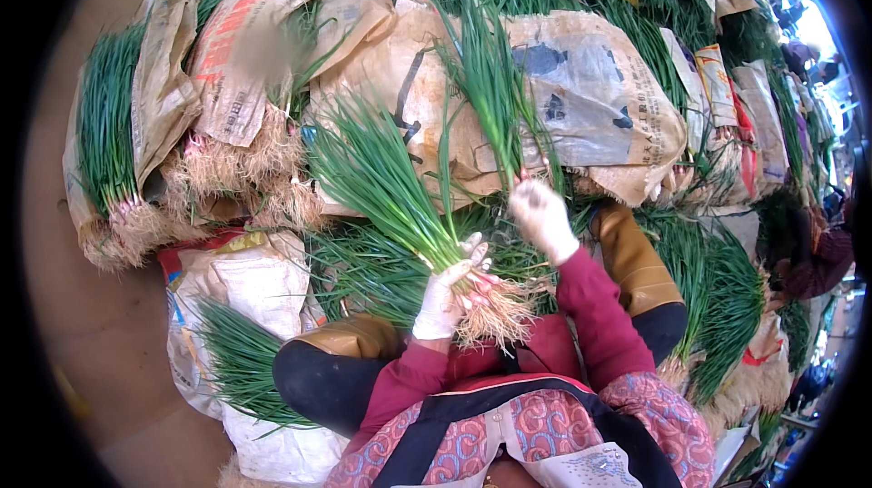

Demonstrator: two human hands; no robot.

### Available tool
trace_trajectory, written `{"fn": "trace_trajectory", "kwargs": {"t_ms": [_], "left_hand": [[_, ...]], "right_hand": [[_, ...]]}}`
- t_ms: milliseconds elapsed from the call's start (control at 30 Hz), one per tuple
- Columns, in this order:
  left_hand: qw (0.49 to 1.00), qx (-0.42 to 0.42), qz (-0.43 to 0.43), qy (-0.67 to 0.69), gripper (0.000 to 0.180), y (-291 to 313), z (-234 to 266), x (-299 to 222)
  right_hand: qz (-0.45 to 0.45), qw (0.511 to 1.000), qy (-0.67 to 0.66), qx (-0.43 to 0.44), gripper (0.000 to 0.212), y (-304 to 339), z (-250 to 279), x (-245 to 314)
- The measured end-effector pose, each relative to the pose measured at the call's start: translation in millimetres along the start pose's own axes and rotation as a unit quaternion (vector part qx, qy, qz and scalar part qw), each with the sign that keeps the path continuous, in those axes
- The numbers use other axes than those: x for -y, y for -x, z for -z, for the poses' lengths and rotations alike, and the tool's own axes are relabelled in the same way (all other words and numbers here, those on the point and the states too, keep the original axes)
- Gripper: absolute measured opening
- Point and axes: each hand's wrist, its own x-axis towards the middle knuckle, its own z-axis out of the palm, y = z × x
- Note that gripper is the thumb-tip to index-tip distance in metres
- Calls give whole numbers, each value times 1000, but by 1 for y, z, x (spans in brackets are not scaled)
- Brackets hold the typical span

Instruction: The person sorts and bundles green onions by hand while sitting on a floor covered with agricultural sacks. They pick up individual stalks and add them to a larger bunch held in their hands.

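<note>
My left hand, in a white glove, is closed around a thick bunch of green onions just above its pale, stringy roots. The long leaves fan out to the upper left, and pinkish bulbs show beside my fingers. My right hand, also gloved and slightly blurred, is pinched at the root end of a smaller clump of green onions. That clump's leaves point away from me over a sack. My fingers partly hide its roots.
Large woven sacks cover more green onions ahead of me. A bundle with roots exposed lies at the far left. Loose green onions rest on a white sack by my left knee. More bundles line the right, where another person's sleeve shows.
</note>
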Motion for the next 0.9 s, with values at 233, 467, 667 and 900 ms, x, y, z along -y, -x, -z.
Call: {"fn": "trace_trajectory", "kwargs": {"t_ms": [233, 467, 667, 900], "left_hand": [[994, 8, 56, -93, 28, -3, 22, 7], [991, 4, 54, -125, 27, 4, 7, 0], [994, -18, 47, -98, 29, 5, 10, 8], [996, 47, 30, -69, 37, 5, 11, 5]], "right_hand": [[88, 968, 231, 30, 27, 65, -20, 6], [-47, 958, -180, 217, 21, 38, -36, 4], [-143, 905, -361, 173, 19, 45, -50, -19], [13, 938, 283, 197, 45, 6, -46, -73]]}}
